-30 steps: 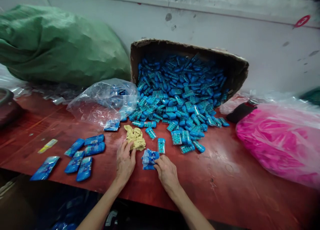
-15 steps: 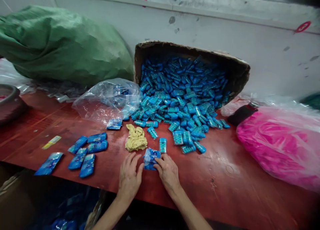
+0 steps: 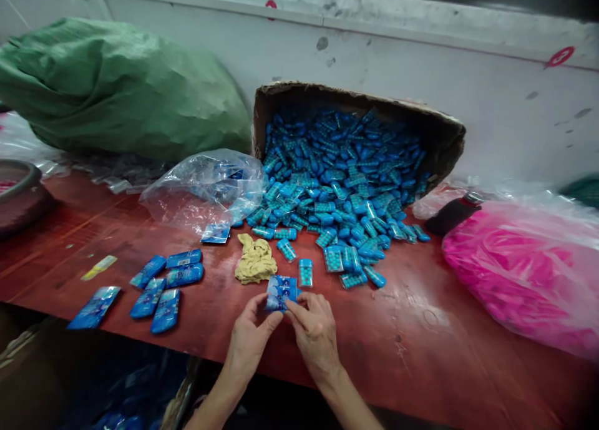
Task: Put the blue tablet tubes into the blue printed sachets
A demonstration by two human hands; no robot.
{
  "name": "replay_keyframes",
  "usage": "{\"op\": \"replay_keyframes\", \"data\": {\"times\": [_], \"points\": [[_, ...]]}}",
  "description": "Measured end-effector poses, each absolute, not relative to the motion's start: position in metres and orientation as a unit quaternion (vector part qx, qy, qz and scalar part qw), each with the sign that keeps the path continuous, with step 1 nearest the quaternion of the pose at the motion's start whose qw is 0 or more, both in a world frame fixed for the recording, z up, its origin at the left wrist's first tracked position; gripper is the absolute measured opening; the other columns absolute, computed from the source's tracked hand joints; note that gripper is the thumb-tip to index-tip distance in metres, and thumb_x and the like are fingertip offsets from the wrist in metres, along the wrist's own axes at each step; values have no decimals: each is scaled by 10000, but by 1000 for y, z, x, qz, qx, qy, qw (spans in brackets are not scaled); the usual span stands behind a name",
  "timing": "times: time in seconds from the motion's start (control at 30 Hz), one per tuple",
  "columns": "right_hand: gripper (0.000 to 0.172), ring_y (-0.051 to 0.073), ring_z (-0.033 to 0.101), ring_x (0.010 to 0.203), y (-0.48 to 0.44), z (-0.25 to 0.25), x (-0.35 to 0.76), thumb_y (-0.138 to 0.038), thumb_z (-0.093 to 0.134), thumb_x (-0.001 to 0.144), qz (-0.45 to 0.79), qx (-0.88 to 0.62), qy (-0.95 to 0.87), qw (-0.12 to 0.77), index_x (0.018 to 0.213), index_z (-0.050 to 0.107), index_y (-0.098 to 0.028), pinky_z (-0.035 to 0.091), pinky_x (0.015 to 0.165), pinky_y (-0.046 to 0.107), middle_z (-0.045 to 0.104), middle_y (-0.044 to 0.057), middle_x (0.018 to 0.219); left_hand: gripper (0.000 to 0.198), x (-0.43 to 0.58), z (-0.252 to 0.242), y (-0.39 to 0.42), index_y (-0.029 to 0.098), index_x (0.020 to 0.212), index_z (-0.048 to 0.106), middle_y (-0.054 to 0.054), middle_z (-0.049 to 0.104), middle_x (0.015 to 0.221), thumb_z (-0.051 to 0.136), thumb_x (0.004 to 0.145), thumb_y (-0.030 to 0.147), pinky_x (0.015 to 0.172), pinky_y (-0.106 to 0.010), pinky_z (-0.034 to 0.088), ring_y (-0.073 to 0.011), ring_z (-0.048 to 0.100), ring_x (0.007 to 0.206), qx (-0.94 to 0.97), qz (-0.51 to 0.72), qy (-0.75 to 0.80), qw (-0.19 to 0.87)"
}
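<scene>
A blue printed plastic sleeve [image 3: 281, 291] is held between my two hands close to the table's front edge. My left hand [image 3: 253, 330] grips its left side with thumb and fingers, and my right hand [image 3: 314, 327] pinches its lower right part. Just behind stands a small clear container of green balls with a blue cap [image 3: 306, 273]. A crumpled yellow cloth [image 3: 255, 259] lies to the left of it. Several blue wrapped packs [image 3: 165, 310] rest on the table further left, beside a flat blue sleeve [image 3: 95, 307].
A tipped cardboard box [image 3: 461, 136] spills many blue containers [image 3: 346, 199] onto the red table [image 3: 421, 355]. A clear plastic bag [image 3: 187, 193] and a green sack [image 3: 126, 93] lie at the left, a pink-filled bag [image 3: 524, 268] at the right. A bowl [image 3: 21, 199] stands far left.
My left hand has moved right and closed on the sleeve's left side. The sleeve has shifted slightly up, and my right hand still holds it.
</scene>
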State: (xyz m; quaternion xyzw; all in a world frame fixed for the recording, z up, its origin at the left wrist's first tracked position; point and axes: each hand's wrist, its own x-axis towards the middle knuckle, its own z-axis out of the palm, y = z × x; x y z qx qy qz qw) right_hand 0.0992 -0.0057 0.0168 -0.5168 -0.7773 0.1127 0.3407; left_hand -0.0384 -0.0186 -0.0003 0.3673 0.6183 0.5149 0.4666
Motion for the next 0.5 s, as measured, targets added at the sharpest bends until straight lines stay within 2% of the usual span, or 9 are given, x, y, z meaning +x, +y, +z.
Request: {"op": "replay_keyframes", "data": {"times": [0.1, 0.17, 0.23, 0.3, 0.37, 0.43, 0.5], "points": [[215, 189, 492, 807, -16, 23, 99, -185, 521, 824, 173, -505, -749, 393, 965, 664, -261, 388, 717, 317, 589, 62, 890, 253, -32, 3, -20, 139, 770, 658, -20, 680, 691, 680, 607, 331, 597, -227, 438, -138, 587, 620, 295, 508, 575, 570], [277, 195, 499, 870, -16, 23, 100, -190, 561, 788, 261, -515, -694, 430, 1050, 624, -256, 403, 763, 323, 575, 62, 954, 226, -31, 3, -19, 139, 735, 650, -7, 659, 631, 669, 623, 334, 489, -197, 389, -107, 552, 537, 270, 507, 563, 594], [378, 186, 522, 859, -12, 22, 102, -207, 603, 742, 389, -520, -610, 454, 1118, 574, -231, 423, 761, 305, 583, 51, 956, 212, -32, 4, -18, 140, 711, 637, 0, 638, 590, 668, 628, 333, 446, -189, 361, -94, 529, 495, 273, 502, 551, 608], [295, 165, 547, 746, -7, 20, 103, -240, 616, 717, 529, -497, -523, 447, 1004, 623, -174, 442, 696, 276, 612, 29, 830, 204, -32, 4, -19, 139, 673, 622, 9, 616, 550, 673, 623, 330, 439, -190, 361, -86, 510, 463, 280, 501, 543, 613], [149, 130, 522, 606, -3, 17, 102, -277, 610, 710, 615, -469, -458, 438, 748, 643, -137, 431, 609, 244, 590, -5, 649, 210, -30, 5, -19, 136, 674, 619, 14, 607, 540, 679, 616, 328, 435, -191, 358, -76, 490, 438, 271, 507, 537, 618], [201, 104, 478, 536, -3, 13, 98, -315, 621, 692, 633, -471, -419, 449, 614, 586, -133, 405, 552, 223, 548, -27, 561, 222, -26, 4, -19, 127, 695, 626, 11, 608, 549, 681, 612, 326, 438, -191, 358, -71, 483, 437, 251, 515, 531, 624], [232, 92, 456, 505, -5, 9, 93, -349, 628, 680, 625, -487, -399, 462, 615, 559, -137, 385, 508, 210, 532, -35, 546, 230, -21, 3, -19, 116, 708, 632, 3, 616, 558, 681, 611, 318, 447, -194, 366, -71, 485, 447, 236, 523, 534, 621]]}}
